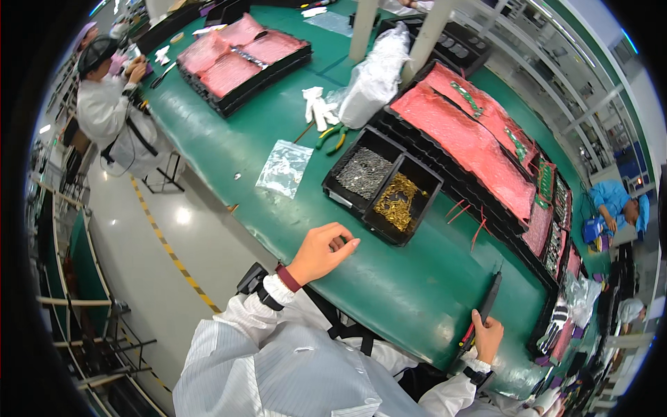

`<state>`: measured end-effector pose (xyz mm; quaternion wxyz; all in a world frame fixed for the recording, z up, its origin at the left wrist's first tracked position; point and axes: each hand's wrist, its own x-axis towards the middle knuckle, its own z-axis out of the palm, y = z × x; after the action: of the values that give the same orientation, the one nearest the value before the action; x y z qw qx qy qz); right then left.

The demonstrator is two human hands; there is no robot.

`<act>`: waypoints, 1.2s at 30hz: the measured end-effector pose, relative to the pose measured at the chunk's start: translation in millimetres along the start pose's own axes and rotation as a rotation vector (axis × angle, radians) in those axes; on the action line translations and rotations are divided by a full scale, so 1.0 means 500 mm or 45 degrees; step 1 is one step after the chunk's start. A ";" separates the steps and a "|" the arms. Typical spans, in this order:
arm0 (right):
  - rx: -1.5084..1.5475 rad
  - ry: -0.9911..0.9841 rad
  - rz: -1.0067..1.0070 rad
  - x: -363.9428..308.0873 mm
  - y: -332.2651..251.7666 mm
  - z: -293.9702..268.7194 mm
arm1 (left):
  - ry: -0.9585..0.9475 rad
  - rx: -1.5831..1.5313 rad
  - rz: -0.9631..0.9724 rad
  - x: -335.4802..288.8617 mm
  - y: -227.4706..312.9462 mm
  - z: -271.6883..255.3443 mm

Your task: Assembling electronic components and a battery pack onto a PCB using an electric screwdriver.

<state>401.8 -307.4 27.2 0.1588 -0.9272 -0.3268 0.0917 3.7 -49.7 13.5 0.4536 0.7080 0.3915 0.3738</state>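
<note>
Right hand (488,335): closed around a slim black pen-shaped tool (485,311), lying on the green bench mat (410,292). Left hand (321,251): fingers curled, pinching something too small to tell, just beside a black two-compartment tray (382,184) of grey and brass parts. Beyond: pink-lined black trays (472,142)

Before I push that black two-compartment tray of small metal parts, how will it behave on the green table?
The black tray looks rigid and low, so it should slide rather than tip. Its grey parts and gold parts lie loose in heaps, so a jerk would probably shift or spill them. Filled with metal, it is likely heavy for its size. The left hand is nearest.
</note>
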 end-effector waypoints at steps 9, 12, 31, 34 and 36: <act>0.024 -0.007 -0.026 -0.017 -0.029 -0.019 | -0.011 0.099 -0.050 0.017 -0.044 0.004; -0.048 0.096 -0.152 -0.006 -0.014 -0.002 | -0.012 0.074 -0.097 0.012 -0.114 0.000; 0.463 0.441 -0.052 -0.037 0.019 0.029 | -0.068 0.448 0.032 -0.003 -0.022 -0.013; 0.487 0.410 -0.010 -0.035 0.018 0.030 | -0.077 0.380 -0.011 0.002 -0.032 -0.008; 0.470 0.475 -0.071 -0.035 0.026 0.030 | -0.093 0.338 -0.039 0.002 -0.034 -0.009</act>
<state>391.7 -324.5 9.5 0.3853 -0.8739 -0.2949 -0.0272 -3.4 -42.6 -1.0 0.3756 0.7689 0.4314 0.2856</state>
